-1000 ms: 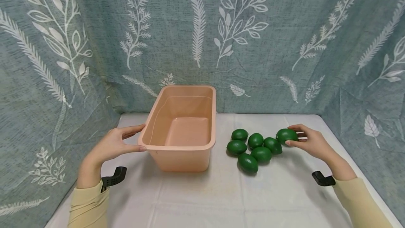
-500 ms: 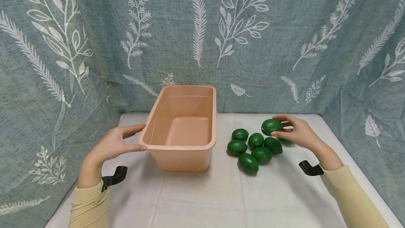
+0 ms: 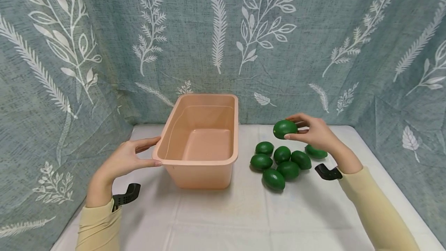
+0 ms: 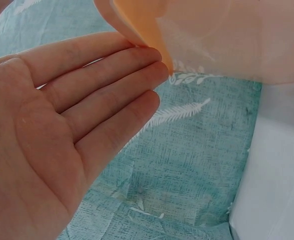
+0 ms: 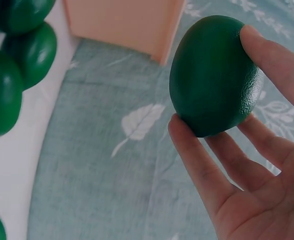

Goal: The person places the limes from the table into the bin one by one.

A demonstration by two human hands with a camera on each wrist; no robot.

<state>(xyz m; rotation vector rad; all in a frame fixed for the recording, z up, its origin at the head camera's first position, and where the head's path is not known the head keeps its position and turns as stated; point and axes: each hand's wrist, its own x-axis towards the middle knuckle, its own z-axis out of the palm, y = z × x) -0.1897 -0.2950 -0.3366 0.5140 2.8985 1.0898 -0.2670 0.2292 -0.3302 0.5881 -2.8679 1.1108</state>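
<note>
Held lime (image 3: 285,129): kept clear of the table (image 3: 223,220), well right of the tub (image 3: 203,176), long axis lying roughly side to side, one tip pointed tubward!
Right hand (image 3: 311,130): the nearer one, and the lime is pinched there between thumb and fingertips.
Left hand (image 3: 122,159): fingers straight, thumb spread; the tub's left rim is touched, nothing gripped.
Other limes (image 3: 287,170): seven seen, loosely bunched on the table.

Perhaps makeshift studio booth: leaf-print drapes (image 3: 189,49), white-covered table (image 3: 223,220).
</note>
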